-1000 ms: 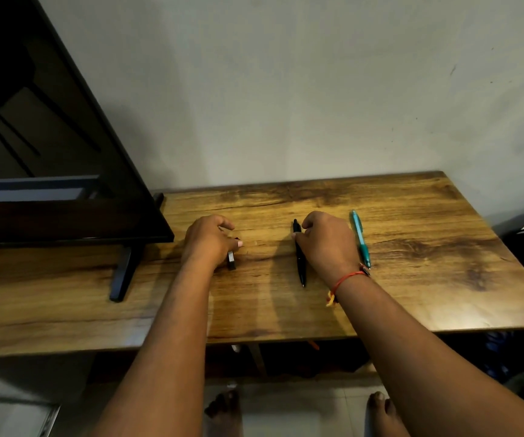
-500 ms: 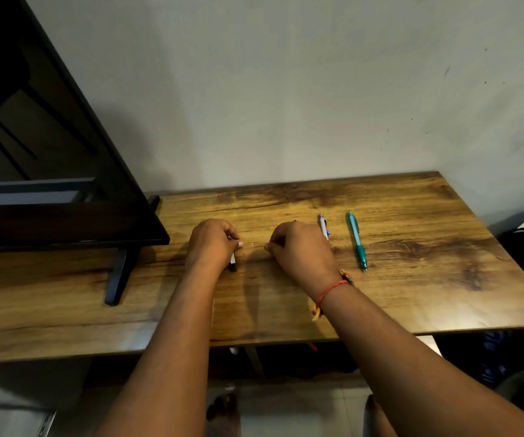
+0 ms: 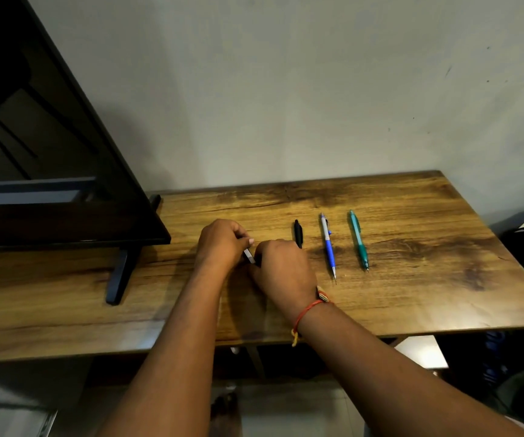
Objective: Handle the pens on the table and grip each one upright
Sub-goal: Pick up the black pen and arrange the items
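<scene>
Grip, left hand (image 3: 222,242): fingers curled closed around a small dark pen (image 3: 249,257) with a pale band, only a short length of it showing, left of frame centre.
Grip, right hand (image 3: 285,269): knuckles up and fingers bent beside that same pen; whether it pinches the pen cannot be told.
Black pen (image 3: 298,233): flat on the table (image 3: 427,298), its lower end hidden by the right hand.
Blue pen (image 3: 328,246): flat, right of centre, tip toward the lower edge.
Teal pen (image 3: 359,239): flat, just right of the blue one, apart from it.
Handling: judged light, stiff and smooth-barrelled, apt to roll.
Where to hold: mid-barrel or the grip section near the tip, pinched between thumb and fingertips.
</scene>
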